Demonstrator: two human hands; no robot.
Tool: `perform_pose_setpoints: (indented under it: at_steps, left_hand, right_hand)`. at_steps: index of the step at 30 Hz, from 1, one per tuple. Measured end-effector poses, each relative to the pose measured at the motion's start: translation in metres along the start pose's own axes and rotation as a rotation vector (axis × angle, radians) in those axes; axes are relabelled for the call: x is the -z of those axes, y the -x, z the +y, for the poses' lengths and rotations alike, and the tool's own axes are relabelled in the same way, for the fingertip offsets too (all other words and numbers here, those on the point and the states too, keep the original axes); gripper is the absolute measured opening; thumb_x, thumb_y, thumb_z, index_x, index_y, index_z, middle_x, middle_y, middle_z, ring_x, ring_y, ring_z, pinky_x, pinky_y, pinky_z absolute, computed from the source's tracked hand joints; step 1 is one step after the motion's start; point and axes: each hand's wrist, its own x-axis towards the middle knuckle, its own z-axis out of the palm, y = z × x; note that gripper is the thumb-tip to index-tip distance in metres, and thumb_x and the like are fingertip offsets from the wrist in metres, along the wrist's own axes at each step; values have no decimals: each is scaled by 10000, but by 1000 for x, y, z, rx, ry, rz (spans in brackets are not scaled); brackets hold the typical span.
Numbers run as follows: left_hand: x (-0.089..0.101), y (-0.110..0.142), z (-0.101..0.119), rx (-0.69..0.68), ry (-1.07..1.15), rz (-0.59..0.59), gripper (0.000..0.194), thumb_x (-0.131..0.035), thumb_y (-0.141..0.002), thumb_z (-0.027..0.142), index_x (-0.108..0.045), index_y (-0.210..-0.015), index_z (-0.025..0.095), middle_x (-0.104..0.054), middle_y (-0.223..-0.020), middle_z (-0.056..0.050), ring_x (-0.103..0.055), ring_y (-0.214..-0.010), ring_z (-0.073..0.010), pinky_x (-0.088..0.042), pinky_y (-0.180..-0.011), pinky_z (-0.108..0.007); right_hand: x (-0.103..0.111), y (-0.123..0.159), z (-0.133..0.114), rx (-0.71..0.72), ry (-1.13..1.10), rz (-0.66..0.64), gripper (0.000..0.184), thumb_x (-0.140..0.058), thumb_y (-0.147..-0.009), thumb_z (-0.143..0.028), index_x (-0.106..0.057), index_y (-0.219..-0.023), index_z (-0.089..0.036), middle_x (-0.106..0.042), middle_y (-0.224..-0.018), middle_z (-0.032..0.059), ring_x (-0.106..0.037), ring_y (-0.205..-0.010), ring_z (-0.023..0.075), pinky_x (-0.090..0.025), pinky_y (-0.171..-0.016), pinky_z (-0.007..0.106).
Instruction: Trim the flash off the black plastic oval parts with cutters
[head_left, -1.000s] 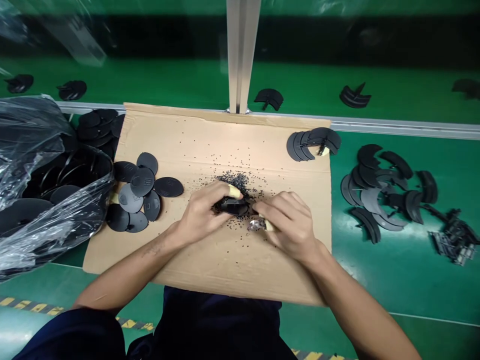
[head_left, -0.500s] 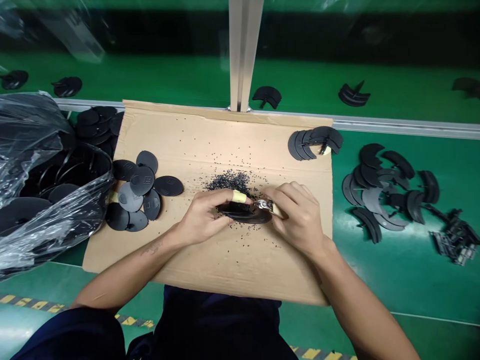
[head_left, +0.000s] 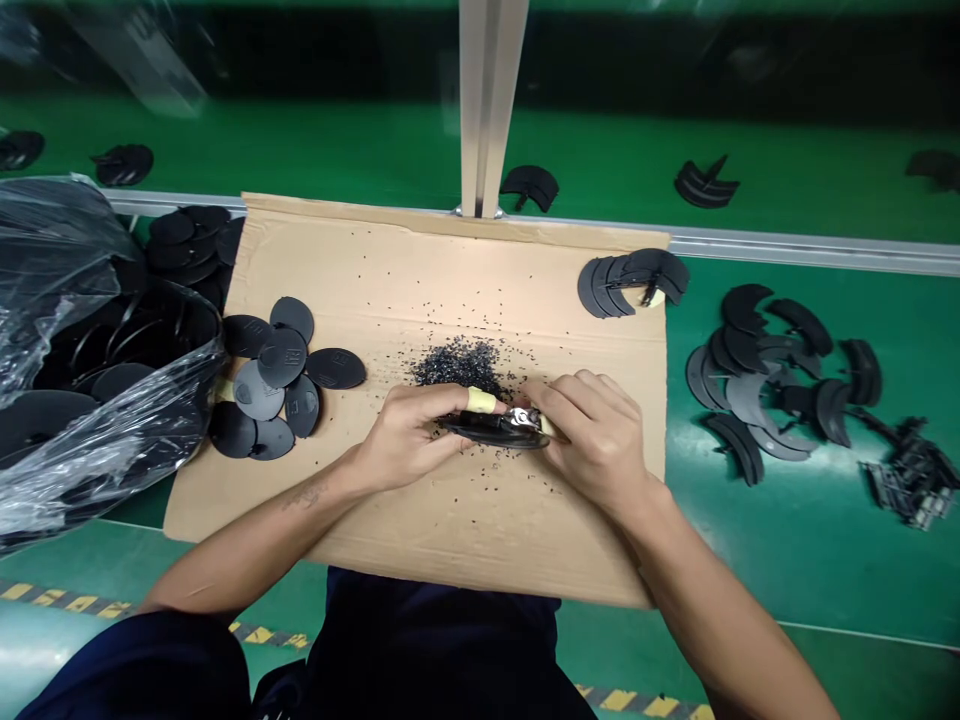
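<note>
Black plastic disc [head_left: 491, 430], just one, lies clamped edge-on in the left hand [head_left: 412, 435] while the right hand [head_left: 596, 440] pinches small metal clippers [head_left: 525, 418] against it, above a cardboard sheet [head_left: 375, 250] bearing eight black discs [head_left: 282, 358] and a heap of black granules [head_left: 457, 365].

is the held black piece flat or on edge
Nearly on edge: the left hand holds the black plastic piece, seen as a narrow curved band, not a round face, beside a small metal tool in the right hand.
</note>
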Motion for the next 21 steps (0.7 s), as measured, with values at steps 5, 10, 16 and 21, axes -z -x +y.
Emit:
perform_pose_setpoints:
  at_steps: [5, 10, 16, 21]
  left_hand:
    - [0, 1, 0, -9, -4, 5, 179, -693, -897, 163, -745, -1067, 191, -796, -926, -48, -756, -807, -126, -616, -720, -209]
    - [-1, 2, -2, -39, -10, 16, 185, -703, -897, 175, -739, -1078, 197, -796, -926, -51, -755, -795, -128, -617, -707, -217]
    - [-1, 3, -3, -34, -17, 1, 199, -711, -896, 199, -737, -1093, 205, -793, -910, -50, -749, -780, -129, -603, -669, -213]
    - [4, -2, 3, -34, -69, -22, 215, -723, -892, 236, -731, -1103, 203, -781, -907, -53, -720, -761, -132, -597, -694, -246]
  right_hand:
    - [0, 0, -1, 18, 20, -6, 166, -534, -969, -121, -692, -1014, -142, -670, -714, 24, -499, -635, 146, -367, -582, 311]
    - [2, -1, -3, 33, 55, -21, 182, -511, -975, -106, -688, -995, -142, -655, -686, 18, -497, -629, 142, -368, -580, 307]
    - [1, 3, -3, 3, 57, -61, 240, -481, -954, -76, -693, -913, -181, -663, -662, 7, -536, -605, 130, -390, -571, 302]
    - [-1, 5, 2, -61, -83, -69, 239, -477, -930, -89, -699, -933, -177, -688, -720, 22, -576, -640, 137, -441, -599, 298]
